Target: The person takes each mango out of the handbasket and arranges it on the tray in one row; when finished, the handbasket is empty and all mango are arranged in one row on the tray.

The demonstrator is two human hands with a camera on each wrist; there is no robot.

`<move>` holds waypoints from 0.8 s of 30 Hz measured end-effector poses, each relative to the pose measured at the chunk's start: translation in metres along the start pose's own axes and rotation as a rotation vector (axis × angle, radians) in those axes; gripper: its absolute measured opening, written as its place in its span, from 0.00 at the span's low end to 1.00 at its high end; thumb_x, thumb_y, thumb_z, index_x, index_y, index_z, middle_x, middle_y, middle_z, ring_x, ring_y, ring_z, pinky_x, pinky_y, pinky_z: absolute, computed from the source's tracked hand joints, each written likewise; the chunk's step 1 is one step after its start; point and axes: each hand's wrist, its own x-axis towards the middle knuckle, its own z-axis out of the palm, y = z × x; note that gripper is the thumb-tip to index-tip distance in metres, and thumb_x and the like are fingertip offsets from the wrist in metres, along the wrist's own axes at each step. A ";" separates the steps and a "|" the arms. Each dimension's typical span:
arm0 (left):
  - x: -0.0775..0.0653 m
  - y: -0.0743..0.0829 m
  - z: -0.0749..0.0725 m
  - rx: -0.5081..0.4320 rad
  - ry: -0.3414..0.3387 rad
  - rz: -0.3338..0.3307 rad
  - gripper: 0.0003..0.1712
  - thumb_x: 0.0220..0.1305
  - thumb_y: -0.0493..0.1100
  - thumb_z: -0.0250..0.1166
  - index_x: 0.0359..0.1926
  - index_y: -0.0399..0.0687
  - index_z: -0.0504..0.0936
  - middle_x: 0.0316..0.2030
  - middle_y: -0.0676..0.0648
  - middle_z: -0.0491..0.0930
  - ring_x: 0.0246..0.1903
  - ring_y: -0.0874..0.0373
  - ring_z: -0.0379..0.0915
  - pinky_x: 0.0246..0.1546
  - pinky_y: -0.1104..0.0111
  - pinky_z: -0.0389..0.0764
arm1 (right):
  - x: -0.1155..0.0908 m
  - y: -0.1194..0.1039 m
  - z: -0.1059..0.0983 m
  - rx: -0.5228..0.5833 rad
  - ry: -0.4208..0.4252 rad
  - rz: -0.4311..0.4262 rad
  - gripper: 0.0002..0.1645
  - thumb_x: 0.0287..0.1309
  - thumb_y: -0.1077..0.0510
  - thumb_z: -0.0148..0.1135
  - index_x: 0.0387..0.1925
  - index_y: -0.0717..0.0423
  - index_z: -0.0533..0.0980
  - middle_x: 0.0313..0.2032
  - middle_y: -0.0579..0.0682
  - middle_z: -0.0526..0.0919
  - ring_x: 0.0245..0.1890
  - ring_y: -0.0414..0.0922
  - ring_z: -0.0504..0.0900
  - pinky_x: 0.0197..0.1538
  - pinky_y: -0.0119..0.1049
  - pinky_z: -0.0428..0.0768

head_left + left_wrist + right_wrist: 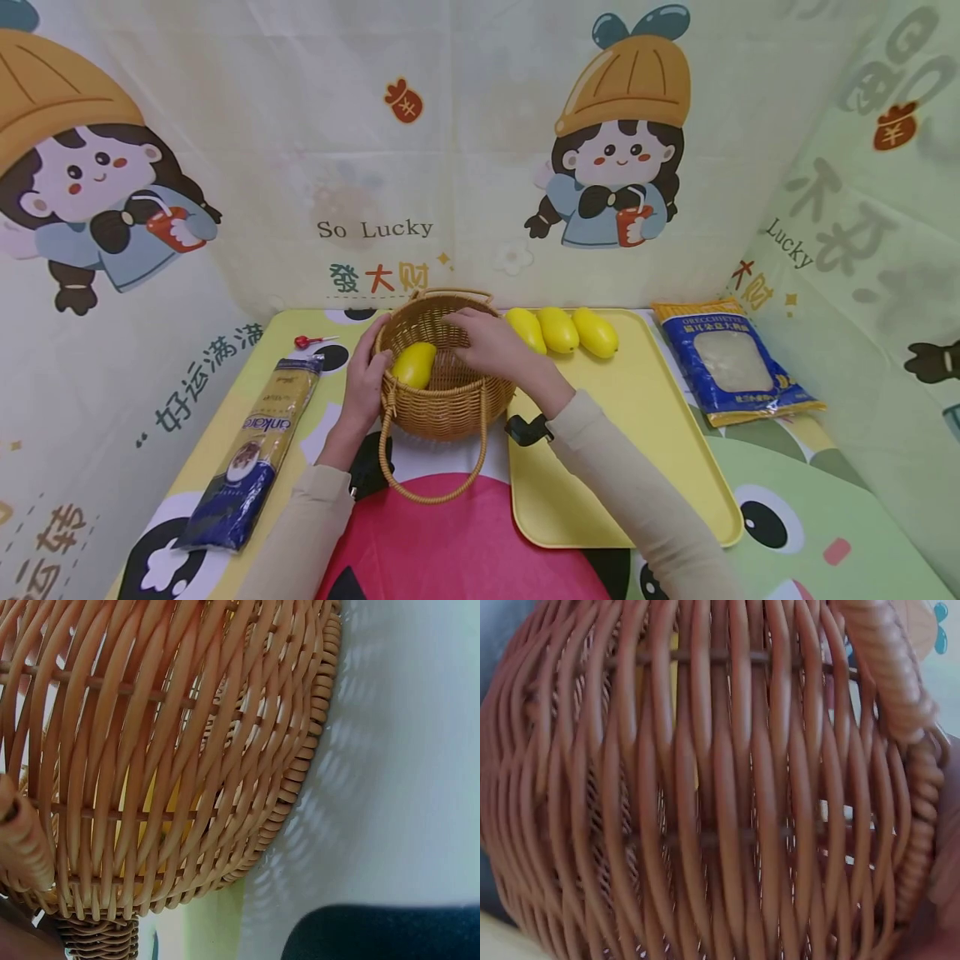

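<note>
A brown wicker basket (442, 417) stands left of the yellow tray, one handle (433, 502) hanging down at its front. My left hand (365, 375) grips the basket's left rim, thumb over the edge. Inside, on the left, lies a yellow mango (414, 365); some yellow shows through the weave (165, 802) in the left wrist view. My right hand (491, 343) reaches over the right rim into the basket, fingers loosely bent with nothing visible in them. The wicker side (727, 787) fills the right wrist view and hides that hand's fingers.
Three mangoes (558, 330) lie along the far end of the yellow tray (600, 467). At the left are a long pasta packet (255, 450) and a small red-headed object (302, 342). A blue and orange orecchiette bag (731, 362) lies right of the tray. Printed cloth walls surround the table.
</note>
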 end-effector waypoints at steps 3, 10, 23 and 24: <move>0.000 0.000 0.000 -0.011 -0.010 -0.009 0.32 0.71 0.40 0.46 0.74 0.66 0.62 0.75 0.55 0.59 0.72 0.50 0.58 0.72 0.49 0.62 | 0.004 -0.003 0.002 0.001 -0.036 0.015 0.33 0.62 0.57 0.63 0.69 0.51 0.69 0.64 0.51 0.76 0.62 0.48 0.77 0.61 0.45 0.79; -0.008 0.035 -0.001 0.006 -0.044 -0.041 0.33 0.71 0.37 0.46 0.76 0.49 0.59 0.76 0.46 0.58 0.74 0.45 0.55 0.73 0.47 0.60 | 0.014 -0.008 0.010 0.008 -0.120 -0.007 0.33 0.65 0.52 0.61 0.69 0.53 0.68 0.66 0.52 0.75 0.68 0.50 0.71 0.71 0.46 0.70; -0.009 0.035 -0.004 -0.010 -0.036 -0.053 0.33 0.70 0.37 0.46 0.76 0.48 0.60 0.75 0.46 0.58 0.73 0.46 0.57 0.72 0.49 0.63 | 0.021 -0.019 0.017 -0.002 -0.186 -0.063 0.30 0.63 0.58 0.60 0.67 0.54 0.72 0.63 0.50 0.78 0.64 0.47 0.76 0.68 0.42 0.73; -0.009 0.035 -0.003 -0.011 -0.039 -0.052 0.33 0.70 0.37 0.46 0.76 0.48 0.59 0.75 0.46 0.58 0.73 0.46 0.57 0.72 0.49 0.63 | 0.021 -0.019 0.018 -0.002 -0.196 -0.063 0.30 0.63 0.58 0.60 0.67 0.53 0.72 0.63 0.50 0.78 0.64 0.47 0.76 0.68 0.41 0.73</move>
